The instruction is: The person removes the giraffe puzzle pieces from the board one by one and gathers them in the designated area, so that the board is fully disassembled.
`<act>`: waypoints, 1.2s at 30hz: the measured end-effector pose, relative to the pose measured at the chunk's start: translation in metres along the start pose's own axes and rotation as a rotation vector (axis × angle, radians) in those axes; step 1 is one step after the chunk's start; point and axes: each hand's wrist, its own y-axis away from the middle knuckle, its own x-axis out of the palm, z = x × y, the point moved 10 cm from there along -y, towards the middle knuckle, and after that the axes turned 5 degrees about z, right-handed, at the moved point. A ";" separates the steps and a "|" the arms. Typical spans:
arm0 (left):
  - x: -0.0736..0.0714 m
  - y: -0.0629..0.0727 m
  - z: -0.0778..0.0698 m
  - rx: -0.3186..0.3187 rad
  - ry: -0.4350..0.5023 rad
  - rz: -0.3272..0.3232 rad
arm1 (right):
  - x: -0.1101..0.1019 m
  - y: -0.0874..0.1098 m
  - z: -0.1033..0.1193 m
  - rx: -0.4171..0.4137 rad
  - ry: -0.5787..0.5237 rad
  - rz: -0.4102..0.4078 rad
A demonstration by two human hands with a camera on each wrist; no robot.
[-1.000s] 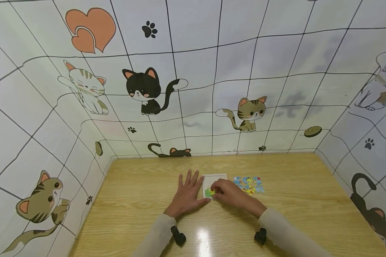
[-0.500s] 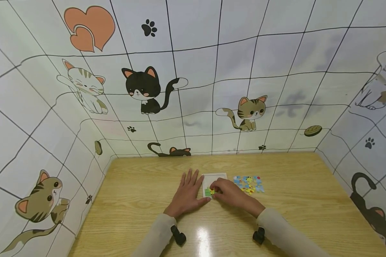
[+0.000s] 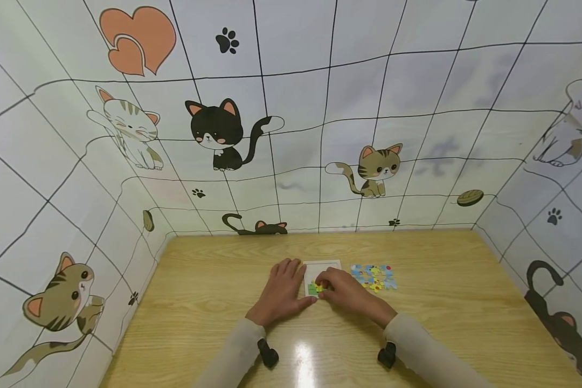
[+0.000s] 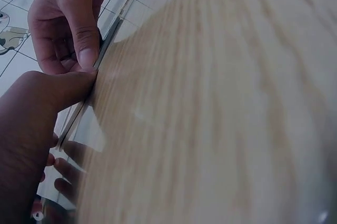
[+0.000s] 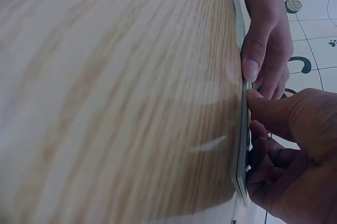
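A white puzzle tray (image 3: 315, 271) lies flat on the table, with green and yellow puzzle pieces (image 3: 312, 289) in its near left corner. My left hand (image 3: 282, 288) rests along the tray's left side, fingers slightly bent and thumb at the near edge. Over the tray's near right part, my right hand (image 3: 346, 291) has its fingers curled and pinches a small puzzle piece, mostly hidden beneath the fingertips. In the right wrist view, the right thumb (image 5: 271, 109) reaches the tray's edge (image 5: 241, 150) close to the left thumb (image 5: 251, 68).
Several loose blue and yellow puzzle pieces (image 3: 374, 277) are spread just right of the tray. The wooden table (image 3: 213, 280) meets walls covered in a cat-print grid sheet (image 3: 300, 161) at the back and sides.
The left hand's fingers have drawn in from straight to slightly bent beside the tray. The right hand has stayed at nearly the same spot over the tray, shifting very slightly left.
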 end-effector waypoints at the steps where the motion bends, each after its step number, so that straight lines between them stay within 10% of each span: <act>1: 0.000 0.000 0.000 -0.002 0.001 0.000 | 0.000 0.000 0.000 -0.001 0.000 0.000; 36: 0.014 -0.001 0.010 -0.040 0.112 0.031 | -0.004 -0.003 0.007 0.029 -0.006 0.003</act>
